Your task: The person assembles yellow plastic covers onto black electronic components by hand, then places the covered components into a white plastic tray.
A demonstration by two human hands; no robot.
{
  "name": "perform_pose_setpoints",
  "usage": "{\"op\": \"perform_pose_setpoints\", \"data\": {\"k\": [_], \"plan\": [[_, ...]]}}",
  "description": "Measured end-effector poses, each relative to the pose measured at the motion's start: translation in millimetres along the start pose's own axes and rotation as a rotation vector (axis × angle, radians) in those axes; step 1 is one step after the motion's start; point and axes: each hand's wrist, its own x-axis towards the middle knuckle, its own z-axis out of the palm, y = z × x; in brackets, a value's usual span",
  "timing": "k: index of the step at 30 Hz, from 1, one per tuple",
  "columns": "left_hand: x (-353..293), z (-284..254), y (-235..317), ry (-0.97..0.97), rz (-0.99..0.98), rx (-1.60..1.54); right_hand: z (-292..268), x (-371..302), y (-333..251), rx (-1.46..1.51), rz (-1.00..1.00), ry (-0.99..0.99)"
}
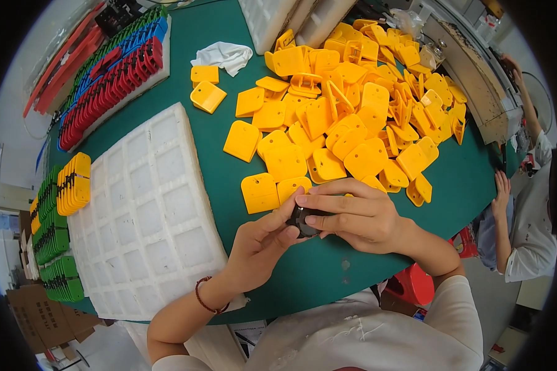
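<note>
Between my two hands, close to the table's near edge, is a small dark rounded part (302,221). My left hand (261,243) pinches it from the left with thumb and fingers. From the right, my right hand (360,216) closes its fingertips on the same part, hiding much of it. Just beyond my fingers lie flat yellow plastic pieces (260,193) with rounded corners and small holes. They run into a large loose heap of the same yellow pieces (365,102) farther off.
A white gridded foam tray (161,204) lies left on the green table (223,167). Stacked green pieces (54,238) and a yellow stack (74,184) stand beyond it. Red pieces (111,89) fill a rack. A white cloth (224,57) lies behind; another person's hand (502,188) is far right.
</note>
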Motion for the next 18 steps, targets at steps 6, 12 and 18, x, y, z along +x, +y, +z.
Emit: {"op": "perform_pose_setpoints", "data": {"k": [6,12,18], "plan": [[-0.4,0.2,-0.2,0.006,0.011,0.001,0.3,0.8,0.8,-0.025,-0.029,0.011],[-0.7,0.4,-1.1,0.006,0.010,0.028,-0.3,0.4,1.0,-0.047,-0.048,0.006],[-0.6,1.7,0.2,0.008,0.015,0.020,0.2,0.4,0.3,-0.051,-0.048,0.016]]}}
